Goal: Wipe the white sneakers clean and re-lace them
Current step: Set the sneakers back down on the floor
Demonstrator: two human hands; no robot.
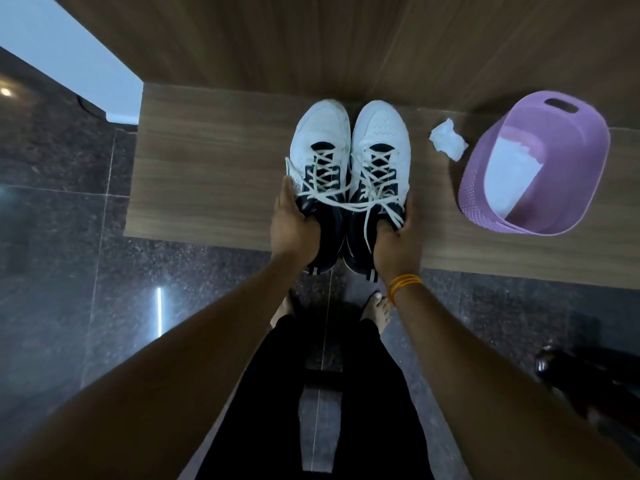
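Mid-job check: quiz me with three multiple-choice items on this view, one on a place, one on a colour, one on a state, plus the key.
1. Where does the crumpled wipe lie?
A) between the sneakers and the basket
B) inside the basket
C) on the floor

2. What colour is the basket?
A) green
B) purple
C) grey

3. What are the left hand and right hand doing?
A) hanging free
B) holding the wipe
C) each gripping a sneaker's heel end

Key: 1 A, it rests on the wooden ledge between them; 2 B, its perforated wall is purple; 3 C, both hands wrap the dark heel ends.
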